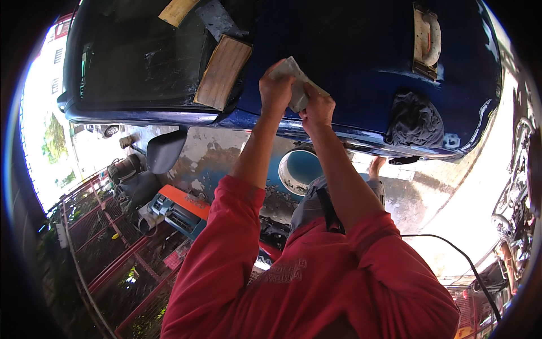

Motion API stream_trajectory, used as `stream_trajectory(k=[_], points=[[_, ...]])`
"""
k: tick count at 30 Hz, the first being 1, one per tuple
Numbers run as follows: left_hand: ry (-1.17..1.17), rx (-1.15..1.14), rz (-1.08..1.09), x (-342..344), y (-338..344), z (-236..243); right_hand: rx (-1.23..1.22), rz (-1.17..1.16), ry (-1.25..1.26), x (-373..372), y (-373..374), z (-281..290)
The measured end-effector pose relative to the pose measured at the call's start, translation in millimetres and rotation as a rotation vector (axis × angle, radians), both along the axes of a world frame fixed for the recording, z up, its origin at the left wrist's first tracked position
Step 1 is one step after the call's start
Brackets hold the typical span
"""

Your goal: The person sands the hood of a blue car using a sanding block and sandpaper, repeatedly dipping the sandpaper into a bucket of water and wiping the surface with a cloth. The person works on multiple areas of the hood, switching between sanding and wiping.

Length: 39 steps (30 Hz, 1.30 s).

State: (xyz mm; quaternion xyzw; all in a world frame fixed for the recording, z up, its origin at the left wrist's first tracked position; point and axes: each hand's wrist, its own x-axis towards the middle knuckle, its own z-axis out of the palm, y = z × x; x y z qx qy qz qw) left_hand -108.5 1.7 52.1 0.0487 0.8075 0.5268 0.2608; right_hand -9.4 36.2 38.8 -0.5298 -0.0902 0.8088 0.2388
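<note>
My left hand [275, 86] and my right hand [317, 107] both grip a folded grey sheet [291, 70], like sandpaper, above a dark blue car panel [344, 39]. The fingers of both hands are closed on it. Just left of my hands a wooden block [222, 72] lies at an angle, with a grey flat piece [216, 20] and a second wooden piece [175, 9] behind it. To the right are a long sanding block [427, 42] with a pale handle and a crumpled black cloth [414, 120].
The car's dark glass [135, 62] fills the upper left. Below the car are a blue bucket [299, 172], an orange-and-blue case [179, 208], red metal grating [107, 237] and a black hose [463, 254]. Bicycle-like metal parts [508, 220] line the far right.
</note>
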Motion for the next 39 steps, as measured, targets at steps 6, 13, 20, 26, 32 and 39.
stream_trajectory(k=[6, 13, 20, 26, 32, 39], points=[[0.245, -0.048, -0.160, 5, 27, -12, 0.151, -0.041, 0.102, 10, 34, 3], [0.359, -0.025, -0.073, 12, 16, -14, 0.065, 0.197, -0.060, 10, 31, -7], [0.044, 0.166, 0.171, 25, -3, -16, 0.002, 0.293, 0.027, 18, 24, -7], [0.086, 0.086, 0.092, 23, 13, -19, 0.139, 0.244, -0.024, 10, 42, -16], [0.126, 0.070, 0.103, 3, 28, -14, -0.103, 0.307, -0.126, -3, 51, 1], [0.136, 0.000, 0.004, -23, 47, -6, 0.044, 0.195, -0.037, -25, 60, 6]])
